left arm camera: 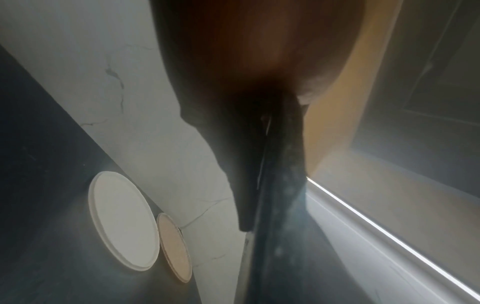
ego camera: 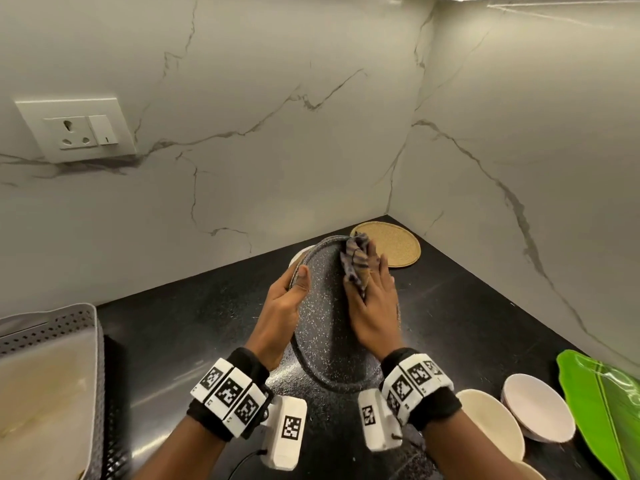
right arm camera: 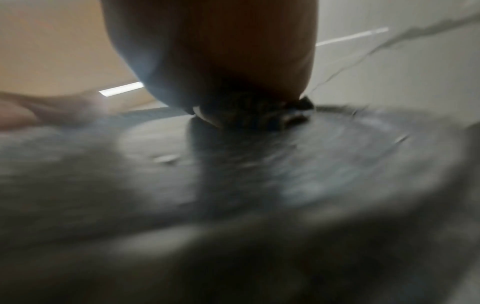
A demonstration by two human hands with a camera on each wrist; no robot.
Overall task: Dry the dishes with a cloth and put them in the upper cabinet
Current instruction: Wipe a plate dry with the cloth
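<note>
Your hands work a cloth point(ego camera: 355, 263) over the grey platter point(ego camera: 323, 317), held tilted above the black counter point(ego camera: 467, 306)

Your left hand point(ego camera: 285, 299) grips the platter's rim at 9 o'clock, thumb on its face; your right hand point(ego camera: 372, 310) presses the cloth flat-fingered on its 1 o'clock part (wrist views too blurred to add more). Cork mat point(ego camera: 394, 245) lies beyond at 1 o'clock, two pale plates point(ego camera: 536, 410) and a green leaf dish point(ego camera: 602, 407) at 4 o'clock, a grey basket point(ego camera: 48, 327) at 8 o'clock

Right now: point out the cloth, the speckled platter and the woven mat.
cloth point(ego camera: 355, 261), head view, bunched middle.
speckled platter point(ego camera: 323, 306), head view, bare inner face.
woven mat point(ego camera: 398, 245), head view, centre.
</note>
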